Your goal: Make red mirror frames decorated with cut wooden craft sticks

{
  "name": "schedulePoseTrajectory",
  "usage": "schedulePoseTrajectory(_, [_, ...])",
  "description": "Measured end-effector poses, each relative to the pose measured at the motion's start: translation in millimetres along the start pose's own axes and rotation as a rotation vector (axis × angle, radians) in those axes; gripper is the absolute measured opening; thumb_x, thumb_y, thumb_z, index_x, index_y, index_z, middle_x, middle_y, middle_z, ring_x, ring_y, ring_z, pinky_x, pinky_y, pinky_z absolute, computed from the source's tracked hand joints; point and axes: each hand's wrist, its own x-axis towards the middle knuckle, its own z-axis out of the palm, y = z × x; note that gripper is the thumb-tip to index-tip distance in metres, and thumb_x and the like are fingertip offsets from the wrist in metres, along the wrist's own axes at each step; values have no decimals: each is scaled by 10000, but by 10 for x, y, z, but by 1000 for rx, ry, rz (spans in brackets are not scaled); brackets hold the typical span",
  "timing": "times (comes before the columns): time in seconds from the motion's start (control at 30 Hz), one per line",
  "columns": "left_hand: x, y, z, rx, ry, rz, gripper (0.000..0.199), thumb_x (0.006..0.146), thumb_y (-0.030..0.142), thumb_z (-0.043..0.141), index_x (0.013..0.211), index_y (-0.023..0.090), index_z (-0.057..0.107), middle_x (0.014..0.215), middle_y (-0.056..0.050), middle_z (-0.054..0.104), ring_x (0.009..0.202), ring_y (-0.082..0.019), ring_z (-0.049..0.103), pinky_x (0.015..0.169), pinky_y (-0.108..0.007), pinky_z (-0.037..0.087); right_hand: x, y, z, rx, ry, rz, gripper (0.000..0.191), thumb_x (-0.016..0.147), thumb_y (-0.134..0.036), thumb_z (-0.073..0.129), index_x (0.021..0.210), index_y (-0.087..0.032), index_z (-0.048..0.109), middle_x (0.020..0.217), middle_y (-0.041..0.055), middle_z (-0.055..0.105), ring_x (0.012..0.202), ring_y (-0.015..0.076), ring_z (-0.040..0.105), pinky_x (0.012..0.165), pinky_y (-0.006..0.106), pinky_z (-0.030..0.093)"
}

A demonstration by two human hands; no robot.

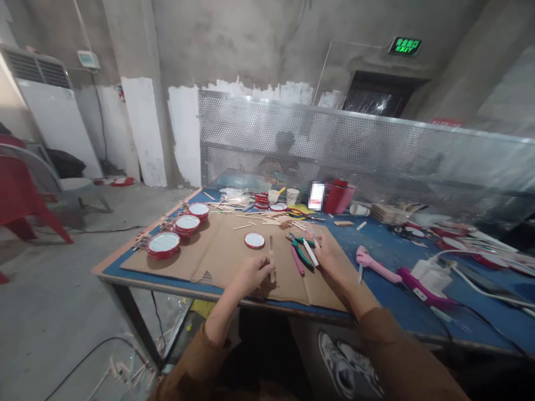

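Note:
My left hand [253, 273] is closed on a thin flat wooden stick [271, 250], which points away from me over the cardboard sheet [221, 250]. My right hand [330, 257] has its fingers curled together beside a white marker [310, 253]; what lies between the fingertips is too small to make out. Green-handled pliers [304, 255] and a pink marker [297, 260] lie between my hands. Just beyond the stick sits a round red-rimmed white lid [254, 240]. Three larger red-rimmed discs, the nearest one [163, 245] included, line the left side with sticks attached.
To the right, a pink glue-gun-shaped tool [378, 266] and a purple tool [424, 288] lie near a white power strip [430, 274] with cables. Loose wooden sticks [234, 206], paper cups [292, 196] and a red cylinder [335, 195] stand or lie before a perforated metal panel [359, 150].

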Motion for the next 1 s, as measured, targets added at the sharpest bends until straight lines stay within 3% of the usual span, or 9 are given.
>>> schedulePoseTrajectory(0.13, [-2,-2,1,-7,-6,-7,243,828,330,441,692,153,536,541,37,497,470,-73,423,421,-159,318,-34,-11,-54,28,-6,2,218,878,-171,419,1039,-178,566,925,87,654,850,196,588,701,256,369])
schedulePoseTrajectory(0.27, [9,-30,13,-35,-20,-15,229,825,334,438,706,156,520,564,45,498,419,-57,374,392,-162,312,-58,-33,-82,40,-19,124,215,857,-151,384,965,-181,567,891,76,653,808,199,596,669,266,374])
schedulePoseTrajectory(0.53, [14,-68,16,-4,9,12,216,824,339,448,710,163,504,568,44,476,466,-69,407,422,-160,327,-110,-103,-85,186,39,241,222,877,-405,428,857,-205,523,715,35,618,639,187,573,564,267,328])
schedulePoseTrajectory(0.73, [7,-34,-1,54,20,49,206,825,312,440,674,178,479,535,48,429,528,-94,426,490,-182,340,-96,-98,-72,218,11,224,265,846,-464,473,842,-209,543,688,25,621,603,177,570,551,262,317])
schedulePoseTrajectory(1.0, [-2,34,-24,5,-43,60,187,825,282,420,682,174,470,649,22,508,606,-103,454,577,-204,363,-52,-44,-2,218,-16,240,302,825,-495,478,833,-209,572,661,18,622,564,174,565,522,264,311])
